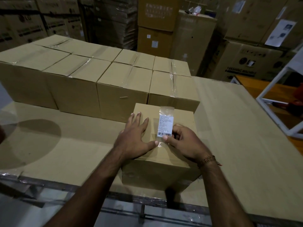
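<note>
Just behind the box [157, 174] and label [165, 126], taped cartons [78, 92] stand.

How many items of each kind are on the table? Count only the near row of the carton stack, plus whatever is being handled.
Sealed cartons in near row: 4
Front carton: 1
Barcode label: 1
Total: 6
</note>
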A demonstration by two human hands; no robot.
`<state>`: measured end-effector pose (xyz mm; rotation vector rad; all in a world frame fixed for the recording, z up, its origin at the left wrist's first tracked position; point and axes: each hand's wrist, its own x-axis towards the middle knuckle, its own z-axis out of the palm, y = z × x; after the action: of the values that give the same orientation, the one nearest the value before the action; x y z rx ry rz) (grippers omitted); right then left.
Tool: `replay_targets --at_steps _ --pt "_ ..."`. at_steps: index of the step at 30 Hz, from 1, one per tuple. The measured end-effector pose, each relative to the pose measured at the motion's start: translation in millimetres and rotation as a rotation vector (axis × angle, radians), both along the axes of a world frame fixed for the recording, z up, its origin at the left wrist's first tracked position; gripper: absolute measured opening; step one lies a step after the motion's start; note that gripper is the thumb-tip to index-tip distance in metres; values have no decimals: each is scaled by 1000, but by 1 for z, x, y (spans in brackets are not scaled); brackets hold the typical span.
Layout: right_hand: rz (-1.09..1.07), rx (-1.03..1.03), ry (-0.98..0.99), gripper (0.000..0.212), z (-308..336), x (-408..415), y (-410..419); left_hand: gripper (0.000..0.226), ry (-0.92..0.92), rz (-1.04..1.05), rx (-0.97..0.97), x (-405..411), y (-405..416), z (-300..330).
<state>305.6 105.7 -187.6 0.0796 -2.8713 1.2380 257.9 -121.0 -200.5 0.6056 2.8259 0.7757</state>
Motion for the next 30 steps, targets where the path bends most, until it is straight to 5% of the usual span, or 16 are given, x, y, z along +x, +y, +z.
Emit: replay_targets --at_steps 4,9,30 --pt "-2 -97 -24 46 3 3 -1 114 1 6 -5 1 1 2" --pt "-42 -30 4 31 -1 0 -2 113 -4 -6 -7 2 0 5" --pt "-80 -226 -126 33 7 2 -6 99 -1 -53 -9 -2 -1 0"
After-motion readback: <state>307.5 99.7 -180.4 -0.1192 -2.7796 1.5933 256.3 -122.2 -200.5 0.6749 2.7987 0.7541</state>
